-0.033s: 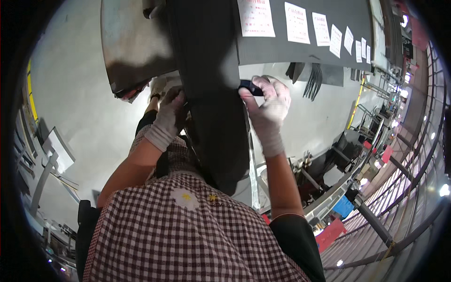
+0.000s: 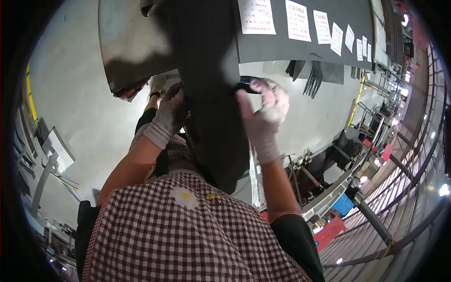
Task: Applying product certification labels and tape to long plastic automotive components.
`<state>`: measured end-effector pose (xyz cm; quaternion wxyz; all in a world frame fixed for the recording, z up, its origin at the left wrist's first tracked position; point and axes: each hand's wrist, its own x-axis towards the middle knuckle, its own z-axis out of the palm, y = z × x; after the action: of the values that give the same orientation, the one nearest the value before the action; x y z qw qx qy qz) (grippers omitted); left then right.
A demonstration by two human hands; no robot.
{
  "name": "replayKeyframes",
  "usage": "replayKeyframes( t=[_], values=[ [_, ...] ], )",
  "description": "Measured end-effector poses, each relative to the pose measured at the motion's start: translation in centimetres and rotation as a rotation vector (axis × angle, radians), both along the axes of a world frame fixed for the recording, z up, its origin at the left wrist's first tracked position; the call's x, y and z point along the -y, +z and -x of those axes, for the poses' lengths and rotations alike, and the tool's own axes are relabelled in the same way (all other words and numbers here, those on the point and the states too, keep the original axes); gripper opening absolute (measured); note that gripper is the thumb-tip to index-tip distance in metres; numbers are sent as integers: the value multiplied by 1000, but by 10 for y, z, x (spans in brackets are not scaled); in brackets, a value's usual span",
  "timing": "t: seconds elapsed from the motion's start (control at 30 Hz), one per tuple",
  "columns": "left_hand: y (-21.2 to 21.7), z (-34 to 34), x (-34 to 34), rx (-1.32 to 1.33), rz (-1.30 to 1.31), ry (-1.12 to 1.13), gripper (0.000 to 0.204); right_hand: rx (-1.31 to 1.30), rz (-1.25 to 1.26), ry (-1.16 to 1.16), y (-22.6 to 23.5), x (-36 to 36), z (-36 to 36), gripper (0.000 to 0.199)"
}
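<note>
We see a long black moulded panel (image 2: 211,94) held upright in front of the body, between both gloved hands. The left hand (image 2: 167,117) closes its fingers on the panel's left edge. The right hand (image 2: 265,113) curls at the right edge, pinching a small black clip (image 2: 244,88). A grey curved panel (image 2: 129,42) hangs behind, beside a dark board with white paper sheets (image 2: 300,28).

I wear thin, pale knit gloves on my left hand (image 2: 167,117) and right hand (image 2: 265,113), their cuffs ending at the wrists. My forearms are bare. My checked brown-and-white apron (image 2: 188,235) carries small daisy motifs.
</note>
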<state>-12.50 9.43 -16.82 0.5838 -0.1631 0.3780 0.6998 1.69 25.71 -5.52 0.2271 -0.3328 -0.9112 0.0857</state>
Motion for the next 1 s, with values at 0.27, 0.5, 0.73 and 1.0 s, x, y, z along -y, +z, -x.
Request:
replayKeyframes(
  t=[0.27, 0.5, 0.73, 1.0],
  values=[
    [-114, 32, -18, -386, -240, -523, 29, 268, 239, -207, -9, 71, 60, 83],
    [-197, -66, -104, -1084, -34, -964, 29, 275, 278, -196, -13, 72, 64, 84],
    [-194, 32, 39, -867, -37, -458, 30, 218, 207, -191, -17, 74, 64, 83],
    [86, 23, -4, -1077, -42, -322, 28, 133, 395, -128, -8, 65, 50, 78]
  ],
)
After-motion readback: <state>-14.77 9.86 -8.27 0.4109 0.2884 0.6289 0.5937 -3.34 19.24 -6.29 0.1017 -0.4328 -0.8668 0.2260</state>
